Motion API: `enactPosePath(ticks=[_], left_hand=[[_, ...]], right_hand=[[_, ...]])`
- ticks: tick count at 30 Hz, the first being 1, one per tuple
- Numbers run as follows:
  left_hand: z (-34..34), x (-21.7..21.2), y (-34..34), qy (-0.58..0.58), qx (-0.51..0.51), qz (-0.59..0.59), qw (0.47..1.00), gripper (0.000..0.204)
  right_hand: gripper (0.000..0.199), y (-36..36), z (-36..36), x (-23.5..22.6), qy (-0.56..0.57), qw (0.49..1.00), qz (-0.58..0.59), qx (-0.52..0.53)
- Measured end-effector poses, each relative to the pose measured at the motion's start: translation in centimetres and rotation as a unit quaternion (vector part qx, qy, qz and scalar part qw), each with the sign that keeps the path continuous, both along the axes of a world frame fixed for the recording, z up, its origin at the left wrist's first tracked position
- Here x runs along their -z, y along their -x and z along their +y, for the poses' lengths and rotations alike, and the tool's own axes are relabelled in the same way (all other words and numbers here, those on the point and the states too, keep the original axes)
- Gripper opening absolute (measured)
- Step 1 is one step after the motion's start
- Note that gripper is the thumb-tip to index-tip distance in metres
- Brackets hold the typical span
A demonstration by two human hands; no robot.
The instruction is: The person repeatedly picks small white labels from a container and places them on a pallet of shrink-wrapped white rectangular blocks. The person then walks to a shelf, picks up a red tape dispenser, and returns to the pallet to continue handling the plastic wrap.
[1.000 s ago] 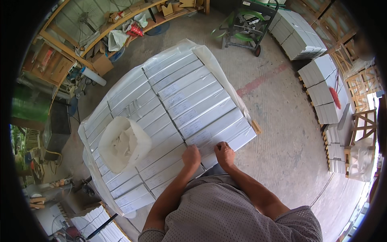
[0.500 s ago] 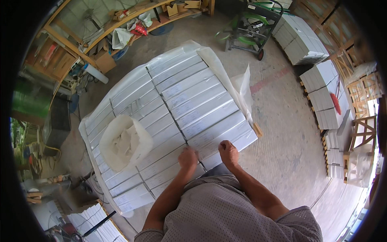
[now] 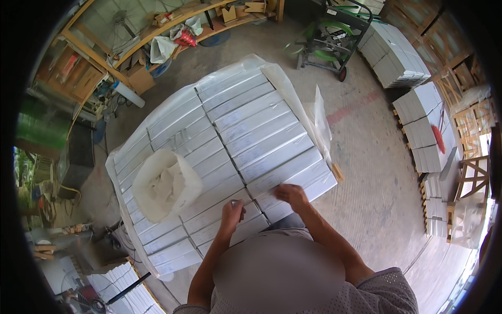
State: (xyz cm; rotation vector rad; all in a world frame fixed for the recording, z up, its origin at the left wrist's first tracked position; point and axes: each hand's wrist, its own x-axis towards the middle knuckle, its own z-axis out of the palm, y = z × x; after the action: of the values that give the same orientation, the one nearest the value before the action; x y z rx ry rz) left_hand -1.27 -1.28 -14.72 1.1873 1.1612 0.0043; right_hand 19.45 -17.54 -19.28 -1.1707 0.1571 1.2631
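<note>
Boxes [image 3: 293,170] along the stack's [image 3: 206,152] near edge deserve a light, even touch, I'd judge, the left hand [image 3: 231,214] curled, the right hand [image 3: 294,198] blurred toward the right corner, whether either grips anything I cannot tell

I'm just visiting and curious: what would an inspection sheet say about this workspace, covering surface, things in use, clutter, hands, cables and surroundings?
Surface: long white boxes packed side by side; clear plastic sheet along the edges.
Things in use: the boxes beneath the hands; a white bucket on them, holding pale scraps.
Clutter: white bag and cardboard box at the upper left.
Hands: left hand curled, right hand angled inward, both over the boxes; grip unclear.
Cables: thin loops on the floor at left, cable or hose unclear.
Surroundings: wheeled cart with green bands; box stacks at right.
</note>
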Motion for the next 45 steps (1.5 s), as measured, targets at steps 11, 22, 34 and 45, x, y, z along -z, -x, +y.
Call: enactPosePath(ticks=[11, 22, 34, 45], left_hand=[[-0.4, -5.6, -2.1, 0.199, -0.036, -0.166, 0.965, 0.051], [-0.9, -8.6, -3.8, 0.201, 0.052, -0.217, 0.954, 0.048], [-0.9, -11.0, -3.3, 0.167, 0.034, -0.170, 0.970, 0.031], [-0.9, -11.2, -3.5, 0.168, 0.023, -0.180, 0.969, 0.031]], right_hand=[[0.029, 2.6, 1.2, -8.3, 0.068, 0.943, -0.291, -0.146], [0.021, 4.3, 4.2, -16.0, 0.054, 0.917, -0.333, -0.212], [0.032, 2.0, 2.9, -14.2, -0.056, 0.957, -0.166, -0.233], [0.029, 2.1, 3.6, -14.0, -0.041, 0.973, -0.104, -0.201]])
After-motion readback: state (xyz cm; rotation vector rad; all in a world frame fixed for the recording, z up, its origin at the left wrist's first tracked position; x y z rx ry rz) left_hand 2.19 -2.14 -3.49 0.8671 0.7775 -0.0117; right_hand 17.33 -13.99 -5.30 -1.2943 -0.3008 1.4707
